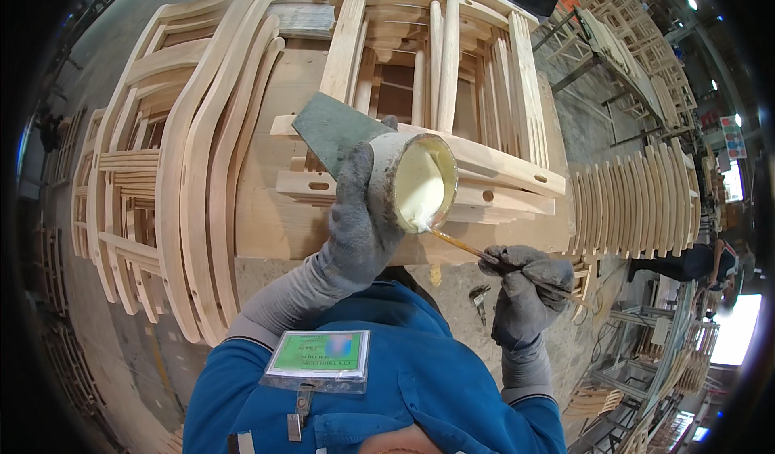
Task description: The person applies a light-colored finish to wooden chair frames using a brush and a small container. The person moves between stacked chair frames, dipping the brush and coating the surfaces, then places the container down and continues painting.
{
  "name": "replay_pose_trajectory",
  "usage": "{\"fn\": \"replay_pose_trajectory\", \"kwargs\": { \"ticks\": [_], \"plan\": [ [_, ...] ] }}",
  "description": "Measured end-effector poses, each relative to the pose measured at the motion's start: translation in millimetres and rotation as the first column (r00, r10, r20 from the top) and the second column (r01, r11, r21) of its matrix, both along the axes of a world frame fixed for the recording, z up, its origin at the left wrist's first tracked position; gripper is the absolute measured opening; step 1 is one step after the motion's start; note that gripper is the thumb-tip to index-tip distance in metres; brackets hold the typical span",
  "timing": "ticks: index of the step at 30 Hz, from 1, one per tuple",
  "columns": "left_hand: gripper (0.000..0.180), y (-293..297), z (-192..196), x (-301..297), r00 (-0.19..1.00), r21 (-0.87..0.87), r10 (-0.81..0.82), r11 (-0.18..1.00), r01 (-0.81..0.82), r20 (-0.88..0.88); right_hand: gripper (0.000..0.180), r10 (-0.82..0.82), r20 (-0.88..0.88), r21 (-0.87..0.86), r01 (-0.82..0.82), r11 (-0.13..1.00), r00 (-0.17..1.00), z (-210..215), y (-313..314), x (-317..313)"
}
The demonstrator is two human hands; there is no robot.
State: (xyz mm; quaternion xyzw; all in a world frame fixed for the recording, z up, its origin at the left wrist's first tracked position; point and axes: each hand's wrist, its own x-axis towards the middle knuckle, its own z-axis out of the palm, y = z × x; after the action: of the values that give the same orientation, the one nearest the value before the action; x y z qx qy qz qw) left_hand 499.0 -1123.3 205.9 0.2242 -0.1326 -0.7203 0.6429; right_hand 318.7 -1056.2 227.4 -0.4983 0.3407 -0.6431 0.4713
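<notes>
My left hand [355, 220], in a grey glove, is wrapped round a crusted, pale cup [385, 154] whose mouth tilts toward me. Inside it is a thick, pale yellow paste [421, 184]. A flat, dark grey-green sheet [333, 131] juts out beyond the same hand, behind the cup; whether my fingers grip it too is hidden. My right hand [529, 292], also gloved, pinches a thin brown stick [462, 246]. The stick's far end reaches the cup's lower rim, at the paste. Just beyond the cup, pale wooden frames [492, 159] lie stacked on a brown work surface [262, 232].
Curved wooden chair-back frames [194, 139] lean in a stack at the left. More slatted wooden parts [634, 200] stand at the right, near a long table [617, 58]. A person [714, 264] is at the far right. A small dark tool [479, 297] lies on the floor.
</notes>
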Motion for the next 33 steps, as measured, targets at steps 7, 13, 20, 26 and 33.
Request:
{"fn": "replay_pose_trajectory", "kwargs": {
  "ticks": [7,13,20,26,33],
  "plan": [
    [0.054,-5.9,-16.6,11.1,0.995,-0.051,0.014,0.998,-0.019,-0.096,0.015,-0.285,-0.226,0.160,0.324,0.932,0.932,34.4,-35.7,-29.5],
    [0.054,-10.1,-12.4,21.4,0.999,-0.088,0.043,0.995,-0.043,-0.006,0.018,-0.188,-0.422,0.257,0.316,0.913,0.887,18.4,-75.1,-72.0],
    [0.058,-9.3,-13.9,35.9,0.998,-0.142,0.051,0.989,-0.045,0.040,0.018,-0.061,-0.582,0.187,0.206,0.960,0.811,11.5,-91.5,-55.9],
    [0.059,-6.0,-11.6,42.4,0.998,-0.153,0.068,0.986,-0.065,0.013,0.021,-0.060,-0.859,-0.042,0.048,0.998,0.509,23.4,-95.0,-42.5],
    [0.056,-3.2,-11.1,52.8,0.990,-0.140,0.141,0.981,-0.137,0.023,0.024,-0.056,-0.875,-0.037,0.049,0.998,0.481,20.4,-100.2,-44.6]
  ]
}}
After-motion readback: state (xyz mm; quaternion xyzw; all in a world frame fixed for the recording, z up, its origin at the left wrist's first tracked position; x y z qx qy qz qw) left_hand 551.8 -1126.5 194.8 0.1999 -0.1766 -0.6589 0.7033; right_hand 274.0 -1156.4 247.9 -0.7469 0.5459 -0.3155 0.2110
